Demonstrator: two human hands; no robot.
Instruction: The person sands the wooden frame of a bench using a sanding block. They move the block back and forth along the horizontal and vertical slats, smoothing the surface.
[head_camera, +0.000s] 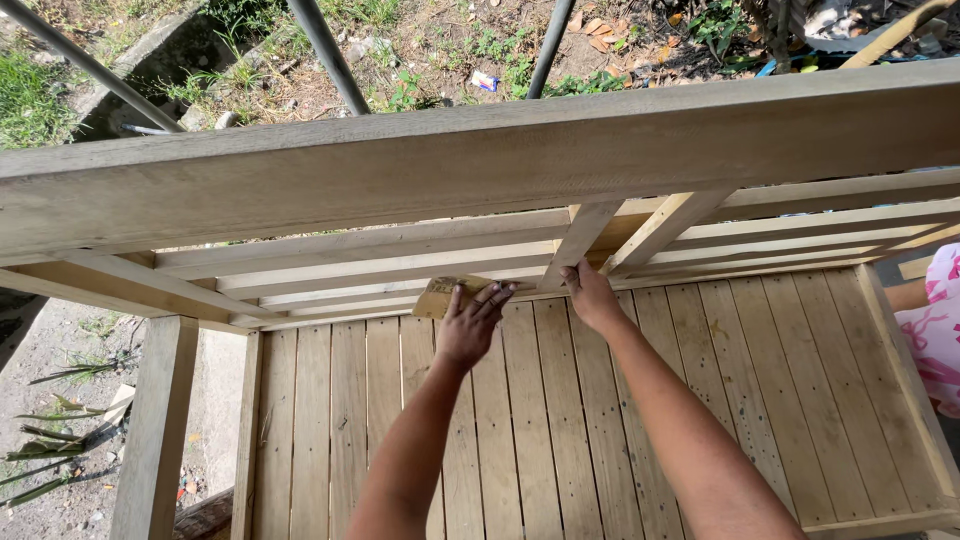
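- You are leaning over a wooden frame (480, 150) built of pale planks, and the slats (400, 265) and the slatted floor (560, 400) beneath them are looking already in place, so the structure itself is appearing largely assembled.
- You are pressing a sheet of sandpaper (440, 293) against the long lower rail (330, 305); the sheet is lying flat on the wood, just left of the upright post (580, 240).
- Judging from the pictures, the smoothing is only going on at this one spot; whether the other rails are done I cannot tell, since the wood is looking much the same everywhere.
- Your left hand (470, 325) is reaching forward with the arm nearly straight, fingers spread and laid flat on top of the sandpaper, pressing it down rather than curling around it.
- Your right hand (592, 295) is stretching out alongside, fingers bent and gripping the base of the upright post where it is meeting the rail, steadying the frame.
- Both forearms are running up from the bottom edge, close together, the hands near each other but not touching.
- At the right edge, a bit of another person's pink patterned clothing (940, 330) is showing beside the frame.
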